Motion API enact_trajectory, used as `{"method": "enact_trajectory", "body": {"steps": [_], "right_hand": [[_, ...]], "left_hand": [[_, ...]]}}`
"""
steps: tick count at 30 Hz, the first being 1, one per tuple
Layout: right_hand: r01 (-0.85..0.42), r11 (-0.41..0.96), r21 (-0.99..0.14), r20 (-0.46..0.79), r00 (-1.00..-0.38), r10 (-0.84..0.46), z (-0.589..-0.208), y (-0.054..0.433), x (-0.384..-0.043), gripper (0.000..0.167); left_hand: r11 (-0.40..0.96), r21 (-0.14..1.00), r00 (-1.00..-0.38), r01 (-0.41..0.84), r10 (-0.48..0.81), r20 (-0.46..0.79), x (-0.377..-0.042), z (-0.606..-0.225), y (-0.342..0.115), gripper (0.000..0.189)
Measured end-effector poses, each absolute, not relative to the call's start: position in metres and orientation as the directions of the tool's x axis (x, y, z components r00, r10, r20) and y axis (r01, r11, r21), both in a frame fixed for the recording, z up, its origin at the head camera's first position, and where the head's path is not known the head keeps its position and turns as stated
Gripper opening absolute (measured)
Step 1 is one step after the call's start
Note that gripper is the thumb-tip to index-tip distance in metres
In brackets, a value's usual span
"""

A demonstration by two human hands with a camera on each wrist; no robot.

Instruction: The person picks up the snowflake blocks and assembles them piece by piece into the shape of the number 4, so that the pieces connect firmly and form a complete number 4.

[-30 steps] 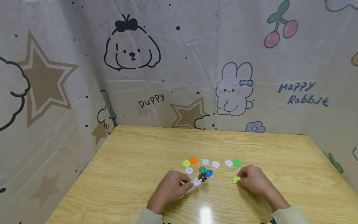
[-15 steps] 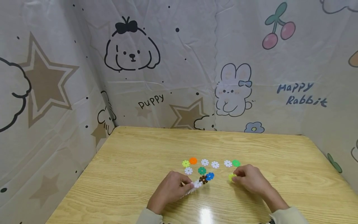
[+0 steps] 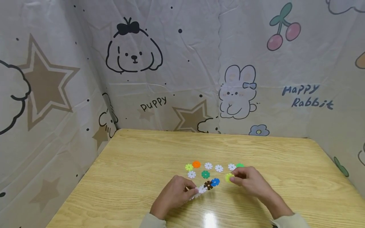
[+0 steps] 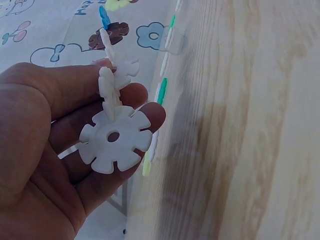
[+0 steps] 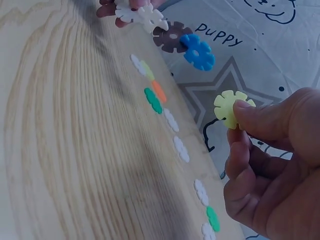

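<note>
My left hand (image 3: 176, 191) holds a chain of linked, notched plastic discs above the table. White discs (image 4: 112, 147) make up the near part of that chain, pinched between thumb and fingers. A brown disc (image 3: 208, 185) follows, with a blue disc (image 3: 215, 182) at the far end. Between thumb and forefinger, my right hand (image 3: 253, 182) pinches a single yellow disc (image 5: 226, 108) by its edge. This yellow disc is held up just right of the blue disc, with a gap between them.
Loose discs lie on the wooden table (image 3: 137, 158) beyond the hands: a yellow one (image 3: 189, 167), an orange one (image 3: 196, 164), a dark green one (image 3: 205, 174), a bright green one (image 3: 240, 165) and several white ones (image 3: 219, 168). A printed curtain (image 3: 182, 63) rises behind the table.
My right hand has carried the yellow disc leftward and up, nearer the blue disc. The chain's blue end has shifted slightly toward me and right, away from the dark green disc.
</note>
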State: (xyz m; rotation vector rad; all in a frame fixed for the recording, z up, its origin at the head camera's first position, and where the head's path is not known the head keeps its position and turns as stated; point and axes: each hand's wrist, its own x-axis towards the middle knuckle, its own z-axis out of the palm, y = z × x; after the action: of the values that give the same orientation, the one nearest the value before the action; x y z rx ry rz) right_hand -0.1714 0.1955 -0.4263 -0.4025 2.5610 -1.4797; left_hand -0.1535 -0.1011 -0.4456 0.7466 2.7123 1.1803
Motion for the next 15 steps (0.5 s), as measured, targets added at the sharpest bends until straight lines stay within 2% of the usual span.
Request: {"method": "enact_trajectory", "body": {"steps": [15], "right_hand": [[-0.199,0.4,-0.895,0.029,-0.919,-0.394,-0.4202,0.1857,-0.1715,0.012]], "left_hand": [[0.573,0.705,-0.866,0.418,0.487,0.117,-0.1566,-0.4459,-0.0982,0.009]]}}
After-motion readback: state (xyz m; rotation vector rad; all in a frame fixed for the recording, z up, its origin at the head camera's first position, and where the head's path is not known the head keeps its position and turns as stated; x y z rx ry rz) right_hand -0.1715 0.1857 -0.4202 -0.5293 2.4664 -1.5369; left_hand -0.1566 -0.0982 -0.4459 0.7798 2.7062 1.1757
